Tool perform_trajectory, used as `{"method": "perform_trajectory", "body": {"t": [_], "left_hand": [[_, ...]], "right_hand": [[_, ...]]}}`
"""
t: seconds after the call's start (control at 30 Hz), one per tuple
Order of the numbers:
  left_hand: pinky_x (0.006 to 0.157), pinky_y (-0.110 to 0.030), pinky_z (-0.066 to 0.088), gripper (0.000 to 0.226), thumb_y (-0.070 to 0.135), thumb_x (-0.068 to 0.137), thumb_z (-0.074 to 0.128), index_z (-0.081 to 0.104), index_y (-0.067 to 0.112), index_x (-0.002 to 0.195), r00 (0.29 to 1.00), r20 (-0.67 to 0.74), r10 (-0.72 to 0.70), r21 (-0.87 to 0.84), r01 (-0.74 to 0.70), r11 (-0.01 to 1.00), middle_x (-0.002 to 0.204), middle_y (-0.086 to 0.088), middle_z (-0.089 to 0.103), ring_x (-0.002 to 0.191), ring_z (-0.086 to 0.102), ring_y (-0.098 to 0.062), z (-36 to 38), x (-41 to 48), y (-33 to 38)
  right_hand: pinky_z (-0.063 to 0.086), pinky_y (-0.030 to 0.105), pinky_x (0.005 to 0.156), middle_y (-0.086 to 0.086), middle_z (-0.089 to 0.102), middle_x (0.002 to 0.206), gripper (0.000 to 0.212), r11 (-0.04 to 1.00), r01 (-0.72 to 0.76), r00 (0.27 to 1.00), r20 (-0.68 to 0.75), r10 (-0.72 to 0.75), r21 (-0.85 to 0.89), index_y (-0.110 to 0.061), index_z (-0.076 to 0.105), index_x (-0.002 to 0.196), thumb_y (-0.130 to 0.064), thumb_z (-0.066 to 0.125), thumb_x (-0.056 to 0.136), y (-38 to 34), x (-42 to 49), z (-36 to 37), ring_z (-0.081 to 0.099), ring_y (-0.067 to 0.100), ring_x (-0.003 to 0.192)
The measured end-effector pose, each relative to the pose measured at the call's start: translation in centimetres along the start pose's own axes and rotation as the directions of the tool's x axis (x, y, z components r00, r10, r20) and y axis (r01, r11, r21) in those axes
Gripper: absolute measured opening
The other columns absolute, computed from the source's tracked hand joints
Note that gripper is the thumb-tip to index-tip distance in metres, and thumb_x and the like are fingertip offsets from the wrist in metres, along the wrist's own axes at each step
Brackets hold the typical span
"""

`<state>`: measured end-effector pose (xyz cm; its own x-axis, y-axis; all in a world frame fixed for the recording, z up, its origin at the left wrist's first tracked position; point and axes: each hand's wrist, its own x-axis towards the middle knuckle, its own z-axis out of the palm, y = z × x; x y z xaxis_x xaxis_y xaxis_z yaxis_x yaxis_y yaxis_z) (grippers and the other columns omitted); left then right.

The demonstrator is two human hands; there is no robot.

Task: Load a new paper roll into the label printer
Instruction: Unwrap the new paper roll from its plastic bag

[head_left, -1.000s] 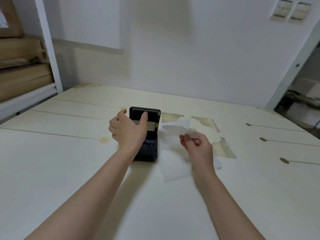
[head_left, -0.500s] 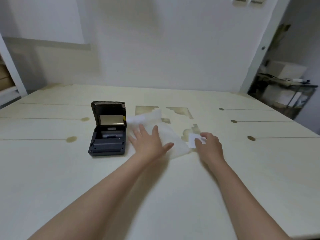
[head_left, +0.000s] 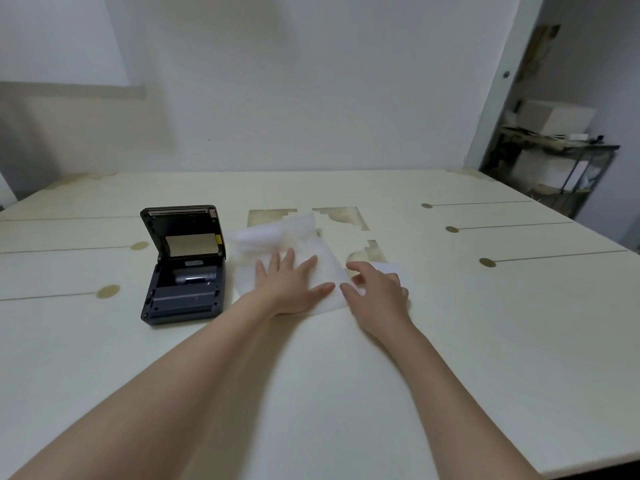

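Observation:
The dark label printer (head_left: 183, 268) stands on the table at the left with its lid raised; its paper bay shows a small grey spindle and no roll. A thin white wrapper sheet (head_left: 273, 237) lies flat to its right. My left hand (head_left: 291, 285) rests palm down on that sheet with fingers spread. Just right of the sheet, my right hand (head_left: 377, 292) hovers with curled fingers over a small white paper piece (head_left: 388, 268); I cannot tell whether it grips the piece. No paper roll is visible.
The pale table (head_left: 450, 341) has brown patches (head_left: 341, 216) behind the sheet and round brown marks along its seams. A white wall runs behind. A doorway at the right shows a metal shelf (head_left: 554, 157) with boxes.
My left hand left the printer lid, which now stands open, and pressed flat on the sheet. My right hand laid the sheet down and moved to the small paper piece. The view swung right.

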<state>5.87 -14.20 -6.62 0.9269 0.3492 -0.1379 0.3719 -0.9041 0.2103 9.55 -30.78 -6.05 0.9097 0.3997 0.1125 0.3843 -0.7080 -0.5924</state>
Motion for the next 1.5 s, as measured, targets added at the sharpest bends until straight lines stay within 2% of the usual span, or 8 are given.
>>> {"method": "perform_trajectory", "body": {"t": [0.17, 0.33, 0.43, 0.53, 0.67, 0.8, 1.17, 1.5], "left_hand": [[0.119, -0.054, -0.005, 0.074, 0.072, 0.089, 0.034, 0.017, 0.041, 0.153, 0.994, -0.002, 0.112, -0.034, -0.112, 0.993, 0.166, -0.001, 0.002, 0.152, -0.007, -0.027, -0.1, 0.8, -0.3], [0.116, -0.053, 0.022, 0.048, 0.049, 0.089, 0.059, 0.055, 0.032, 0.134, 0.952, -0.281, 0.121, -0.29, -0.205, 0.935, 0.147, 0.003, 0.049, 0.14, 0.038, -0.018, -0.2, -0.3, 0.1], [0.104, -0.036, 0.041, 0.044, 0.05, 0.084, 0.066, 0.06, 0.03, 0.122, 0.924, -0.31, 0.224, -0.391, -0.339, 0.856, 0.131, 0.007, 0.06, 0.123, 0.053, -0.013, -0.3, -2.5, 0.8], [0.096, -0.036, 0.043, 0.057, 0.05, 0.075, 0.075, 0.053, 0.027, 0.123, 0.919, -0.226, 0.323, -0.233, -0.374, 0.898, 0.131, 0.004, 0.053, 0.118, 0.05, -0.017, 0.3, -4.3, 1.4], [0.085, -0.035, 0.048, 0.02, 0.034, 0.087, 0.068, 0.065, 0.024, 0.104, 0.869, -0.443, 0.222, -0.277, -0.368, 0.887, 0.108, 0.004, 0.064, 0.1, 0.062, -0.017, 0.2, -4.5, 1.4], [0.079, -0.035, 0.054, 0.014, 0.04, 0.089, 0.066, 0.069, 0.028, 0.096, 0.832, -0.537, 0.141, -0.342, -0.368, 0.865, 0.091, 0.012, 0.074, 0.09, 0.069, -0.009, -0.5, -4.9, 2.0], [0.061, -0.029, 0.032, 0.028, 0.038, 0.103, 0.038, 0.061, 0.025, 0.112, 0.791, -0.596, 0.138, -0.022, -0.188, 0.982, 0.11, 0.01, 0.066, 0.104, 0.057, -0.015, -0.7, -4.9, 3.3], [0.063, -0.03, 0.034, 0.026, 0.035, 0.102, 0.042, 0.063, 0.023, 0.113, 0.83, -0.557, -0.027, -0.096, -0.032, 0.995, 0.111, 0.007, 0.066, 0.106, 0.056, -0.021, -1.6, -6.4, 0.4]], "right_hand": [[0.037, 0.033, 0.105, -0.005, 0.051, 0.128, 0.054, 0.989, 0.095, 0.991, 0.083, -0.105, 0.112, -0.03, 0.043, 0.143, -0.015, 0.054, 0.092, 0.8, -0.8, -0.2, 0.047, 0.018, 0.121], [0.044, 0.003, 0.07, -0.013, 0.049, 0.126, 0.064, 0.919, 0.129, 0.99, 0.009, -0.143, 0.372, -0.029, 0.053, 0.134, 0.011, 0.038, 0.087, 0.7, -1.2, -0.8, 0.057, 0.001, 0.089], [0.046, 0.005, 0.061, -0.009, 0.067, 0.114, 0.054, 0.859, 0.074, 0.997, -0.037, -0.064, 0.507, -0.031, 0.061, 0.116, 0.009, 0.04, 0.088, 0.6, -0.9, -1.0, 0.066, 0.003, 0.075], [0.048, 0.01, 0.064, -0.007, 0.071, 0.109, 0.051, 0.822, 0.05, 0.999, -0.035, -0.037, 0.567, -0.032, 0.062, 0.112, 0.008, 0.042, 0.088, 0.4, -0.9, -1.2, 0.069, 0.004, 0.076], [0.049, 0.01, 0.069, -0.005, 0.073, 0.106, 0.045, 0.786, 0.078, 0.997, -0.033, -0.072, 0.613, -0.034, 0.066, 0.102, 0.006, 0.049, 0.091, 0.2, -1.3, -1.2, 0.071, 0.01, 0.082], [0.043, 0.002, 0.063, 0.001, 0.072, 0.094, 0.015, 0.828, 0.115, 0.993, -0.096, -0.075, 0.548, -0.024, 0.073, 0.091, -0.01, 0.068, 0.088, -0.1, -1.4, -0.9, 0.066, -0.004, 0.074], [0.058, 0.044, 0.079, 0.004, 0.063, 0.1, 0.008, 0.889, 0.151, 0.92, -0.39, 0.034, 0.432, -0.008, 0.069, 0.085, -0.005, 0.064, 0.09, 1.1, -0.2, 0.0, 0.069, 0.026, 0.083], [0.059, 0.046, 0.073, 0.007, 0.057, 0.109, 0.012, 0.844, 0.005, 0.85, -0.447, 0.279, 0.536, -0.016, 0.062, 0.086, -0.011, 0.057, 0.096, 2.6, 0.6, -1.0, 0.069, 0.038, 0.074]]}}
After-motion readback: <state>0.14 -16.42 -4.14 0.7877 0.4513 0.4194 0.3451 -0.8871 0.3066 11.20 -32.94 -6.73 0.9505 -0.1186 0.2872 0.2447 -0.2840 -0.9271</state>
